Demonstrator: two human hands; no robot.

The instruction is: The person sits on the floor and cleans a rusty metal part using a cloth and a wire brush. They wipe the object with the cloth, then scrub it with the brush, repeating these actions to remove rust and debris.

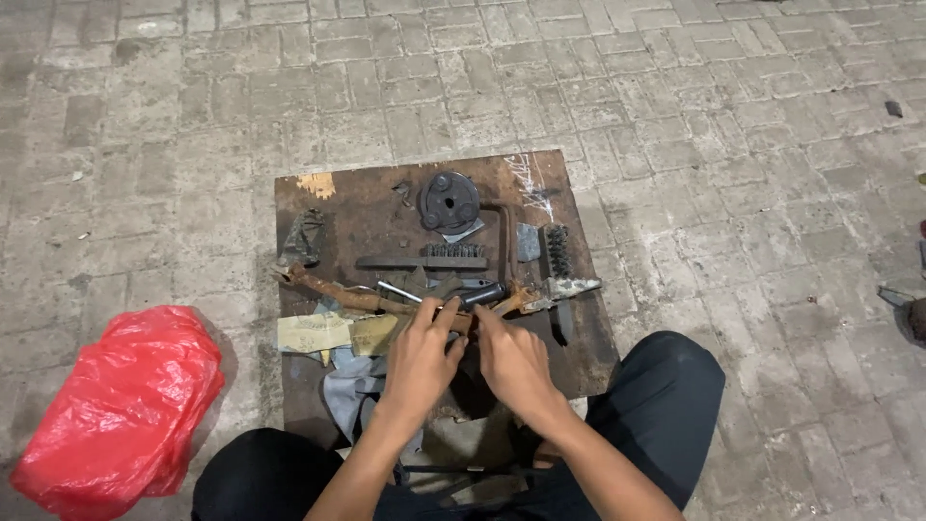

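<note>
Both forearms reach forward, palms down. The left hand (422, 359) curls its fingers closed around a rusty bar (386, 301), and the right hand (514, 362) pinches the same bar just beside it. Above the grip lies one dark-handled tool (482, 293). Farther beyond are one round black disc (449, 201) and two wire brushes (453, 253). Well left of the grip sits one red plastic bag (121, 405).

A crumpled red plastic bag (121, 410) lies on the brick paving at the lower left, well apart from the wooden board (328, 217). No labels, signs or screens show, and no other package is in sight.
</note>
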